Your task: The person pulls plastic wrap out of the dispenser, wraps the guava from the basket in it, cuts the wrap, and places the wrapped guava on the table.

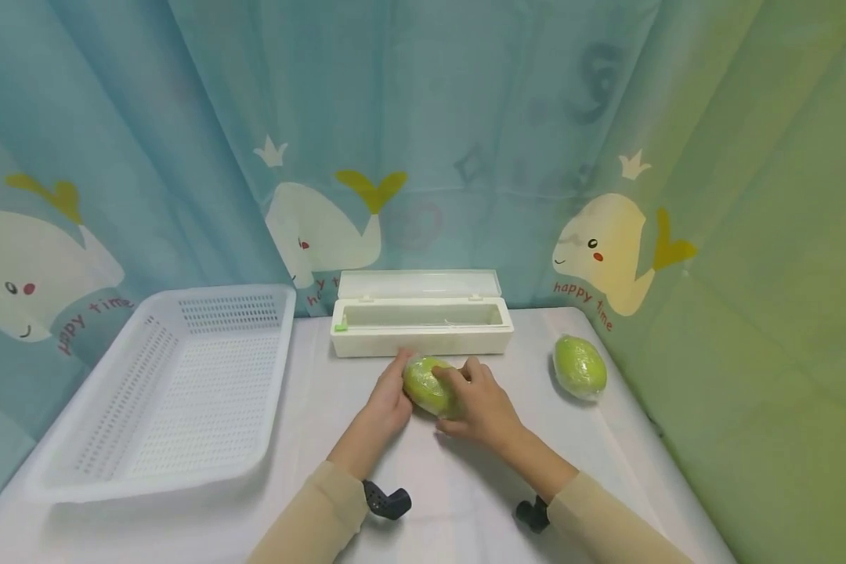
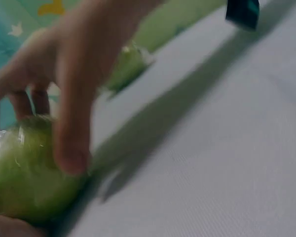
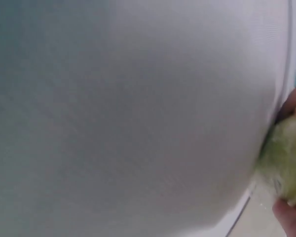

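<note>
A yellow-green fruit (image 1: pixel 425 384) in clear plastic film lies between both hands near the middle of the table. My left hand (image 1: pixel 389 401) holds its left side, fingers pointing away from me. From the right, my right hand (image 1: pixel 481 401) grips it, thumb and fingers spread over its top and near side. In the left wrist view the thumb reaches down onto the filmed fruit (image 2: pixel 32 170). At the right edge of the right wrist view, fingers touch the fruit (image 3: pixel 285 158); most of both hands falls outside that view.
A white cling film box (image 1: pixel 423 342) stands just behind the fruit, its lid (image 1: pixel 419 283) raised. Another film-wrapped green fruit (image 1: pixel 580 368) lies at the right. A white plastic basket (image 1: pixel 275 376) occupies the left side. Patterned curtains (image 1: pixel 451 141) border the table.
</note>
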A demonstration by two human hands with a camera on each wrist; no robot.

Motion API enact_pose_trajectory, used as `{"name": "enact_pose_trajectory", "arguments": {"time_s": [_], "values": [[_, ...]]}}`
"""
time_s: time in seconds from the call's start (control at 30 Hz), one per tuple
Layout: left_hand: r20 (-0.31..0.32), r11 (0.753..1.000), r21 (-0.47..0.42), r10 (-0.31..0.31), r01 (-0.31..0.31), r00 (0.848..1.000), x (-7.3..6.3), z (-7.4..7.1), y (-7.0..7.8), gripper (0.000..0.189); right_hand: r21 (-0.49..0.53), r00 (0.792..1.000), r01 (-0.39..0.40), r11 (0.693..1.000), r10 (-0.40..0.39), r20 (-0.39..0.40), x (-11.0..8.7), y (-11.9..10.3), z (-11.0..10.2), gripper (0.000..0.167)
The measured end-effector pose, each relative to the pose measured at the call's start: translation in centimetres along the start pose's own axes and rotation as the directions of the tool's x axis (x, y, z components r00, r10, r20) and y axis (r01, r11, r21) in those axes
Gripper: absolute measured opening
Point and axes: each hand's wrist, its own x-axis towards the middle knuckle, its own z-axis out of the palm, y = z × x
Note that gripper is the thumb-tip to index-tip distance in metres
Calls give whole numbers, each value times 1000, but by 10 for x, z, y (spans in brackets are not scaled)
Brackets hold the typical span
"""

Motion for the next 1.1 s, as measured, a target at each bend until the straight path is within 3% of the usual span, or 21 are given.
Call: {"name": "enact_pose_trajectory", "arguments": {"time_s": [0.1,0.23,0.37,0.43,0.57,0.7,0.77,0.83,0.97,1.1], "values": [[-4,999,47,-10,11,1000,3,5,-4,58,17,1000,18,1000,-18,-5,-3,3,-5,73],[-65,981,195,7,6,998,1,8,-4,50,9,999,38,999,-37,-36,-3,-1,-7,72],[-127,929,369,48,2,991,-3,15,-4,34,-29,1000,7,1000,-8,-24,-2,-4,-8,79],[-126,901,433,88,-25,988,-7,19,-5,33,-50,1000,-15,999,15,-6,-3,-5,-8,81],[-96,853,515,152,-81,984,-13,24,-7,38,-69,999,-43,997,44,19,-5,-7,-7,83],[-121,816,576,146,-50,982,-14,21,-7,54,-87,999,-38,995,39,16,-7,-9,-5,83],[-138,817,577,107,-8,985,-13,17,-6,66,-112,1000,-23,993,24,9,-8,-10,-4,82],[-119,842,540,53,20,991,-12,13,-5,73,-144,1000,-3,990,4,2,-8,-12,-2,81],[-39,900,432,-52,64,998,-11,5,-3,67,-187,1000,19,982,-22,-17,-10,-15,0,79],[2,934,349,-81,75,997,-11,3,-2,58,-215,999,21,976,-27,-22,-10,-18,1,78]]}}
